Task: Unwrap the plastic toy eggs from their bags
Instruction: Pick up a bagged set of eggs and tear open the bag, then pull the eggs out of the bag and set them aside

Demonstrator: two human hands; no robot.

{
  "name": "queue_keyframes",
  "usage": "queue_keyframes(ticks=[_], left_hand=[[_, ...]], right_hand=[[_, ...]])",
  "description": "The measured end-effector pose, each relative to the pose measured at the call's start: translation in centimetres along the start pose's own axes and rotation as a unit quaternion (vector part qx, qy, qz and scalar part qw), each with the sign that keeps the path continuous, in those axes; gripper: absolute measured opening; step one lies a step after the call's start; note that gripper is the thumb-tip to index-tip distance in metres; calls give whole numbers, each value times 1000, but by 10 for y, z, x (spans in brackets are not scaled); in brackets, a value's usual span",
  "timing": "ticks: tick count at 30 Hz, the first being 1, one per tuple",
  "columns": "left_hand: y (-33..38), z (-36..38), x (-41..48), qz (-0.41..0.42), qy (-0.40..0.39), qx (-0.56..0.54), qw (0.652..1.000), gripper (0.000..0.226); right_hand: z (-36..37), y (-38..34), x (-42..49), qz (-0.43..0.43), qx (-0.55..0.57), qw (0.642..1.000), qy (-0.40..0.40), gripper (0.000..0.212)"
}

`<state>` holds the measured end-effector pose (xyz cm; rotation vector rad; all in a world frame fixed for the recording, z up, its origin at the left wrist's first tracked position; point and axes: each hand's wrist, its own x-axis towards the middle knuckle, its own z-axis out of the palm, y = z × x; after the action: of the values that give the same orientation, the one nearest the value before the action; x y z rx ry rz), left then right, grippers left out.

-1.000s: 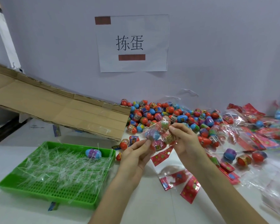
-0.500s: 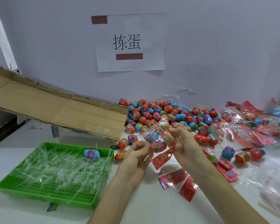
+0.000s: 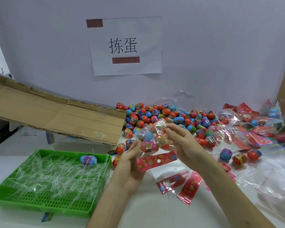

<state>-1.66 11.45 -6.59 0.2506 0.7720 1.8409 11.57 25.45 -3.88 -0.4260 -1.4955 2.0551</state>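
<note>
Both hands hold up a clear bag of toy eggs [image 3: 152, 139] above the white table. Blue, red and pink eggs show through its plastic, and its red printed header card [image 3: 156, 160] hangs at the bottom. My left hand [image 3: 130, 168] pinches the bag's lower left side between thumb and fingers. My right hand [image 3: 183, 142] grips the bag's right side, fingers curled over the top. Behind the bag lies a heap of loose eggs [image 3: 163, 116].
A green slotted tray [image 3: 44, 203] at the left holds clear plastic strips and one blue egg [image 3: 88, 159]. A flattened cardboard box [image 3: 56, 116] leans behind it. Full and empty bags [image 3: 247, 134] and red header cards [image 3: 187, 186] litter the right. A paper sign [image 3: 125, 46] hangs on the wall.
The bag has turned in my hands and its red header card now hangs lower and flatter. My left hand has moved up to pinch the bag's lower edge.
</note>
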Motion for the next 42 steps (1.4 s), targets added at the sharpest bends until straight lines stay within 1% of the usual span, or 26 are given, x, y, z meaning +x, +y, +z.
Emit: queue_keyframes(ticks=[2, 3, 4, 5, 6, 7, 9, 11, 13, 15, 16, 17, 18, 19, 21, 23, 24, 28, 31, 33, 35, 36, 39, 40, 41, 42], left_hand=[[0, -1, 0, 7, 5, -4, 1000, 84], [0, -1, 1, 10, 9, -1, 1000, 83], [1, -1, 1, 15, 11, 5, 1000, 73], [2, 0, 2, 23, 14, 23, 999, 55], [1, 1, 2, 29, 13, 56, 998, 37], [-1, 2, 4, 35, 15, 96, 995, 28], [-5, 1, 6, 51, 23, 151, 987, 33], [-8, -3, 9, 84, 33, 183, 979, 40], [-8, -10, 14, 123, 58, 199, 971, 34], [-5, -12, 16, 122, 81, 183, 972, 24], [-5, -12, 16, 112, 85, 180, 974, 22], [-4, -10, 15, 102, 86, 183, 974, 22], [-5, -7, 14, 93, 88, 185, 974, 23], [-6, -4, 13, 88, 92, 186, 974, 24], [-7, 2, 10, 82, 91, 190, 974, 26], [-7, 6, 9, 80, 97, 199, 972, 27], [-8, 7, 8, 81, 99, 205, 970, 27], [-9, 7, 6, 86, 92, 251, 960, 25], [-10, 6, 5, 106, 91, 318, 938, 20], [-12, 6, 3, 135, 82, 385, 909, 14], [-16, 5, 1, 173, 59, 490, 852, 15], [-18, 3, 1, 187, 54, 552, 811, 16], [-24, 0, 1, 189, 38, 724, 663, 18], [-24, -1, 1, 178, 31, 757, 627, 22], [-25, -2, 1, 170, 24, 771, 613, 28], [-24, -3, 2, 167, 20, 768, 618, 34]], right_hand=[[-1, 0, -1, -4, -15, 1000, -26, 22], [-1, -2, 0, -6, -30, 999, -25, 20], [-2, -4, 0, -7, -47, 999, -24, 21], [-4, -5, 1, -11, -66, 997, -24, 25], [-6, -6, 1, -15, -91, 995, -24, 30], [-8, -7, 0, -19, -122, 992, -17, 33], [-11, -10, -1, -24, -175, 984, 14, 34], [-20, -16, -3, -19, -199, 979, 29, 29], [-38, -22, -6, -7, -214, 977, -2, 20], [-56, -29, -10, -7, -197, 980, -14, 15], [-63, -32, -11, -24, -152, 988, 15, 18], [-72, -36, -9, -61, -76, 993, 68, 27], [-81, -39, -9, -114, 14, 985, 125, 41], [-90, -43, -10, -164, 97, 968, 165, 53], [-107, -50, -15, -209, 186, 939, 201, 63], [-118, -52, -17, -202, 178, 936, 225, 77], [-118, -49, -17, -189, 161, 938, 241, 76], [-106, -40, -11, -139, 72, 933, 324, 34], [-102, -39, -12, -133, -59, 918, 369, 29], [-98, -39, -13, -133, -187, 907, 354, 27], [-88, -37, -15, -129, -324, 895, 279, 21], [-80, -35, -14, -121, -387, 887, 223, 18], [-52, -16, -6, -82, -525, 845, 55, 12], [-43, -7, -3, -60, -553, 831, 9, 21], [-36, 2, 0, -35, -577, 815, -30, 35], [-31, 10, 2, -10, -601, 797, -64, 48]])
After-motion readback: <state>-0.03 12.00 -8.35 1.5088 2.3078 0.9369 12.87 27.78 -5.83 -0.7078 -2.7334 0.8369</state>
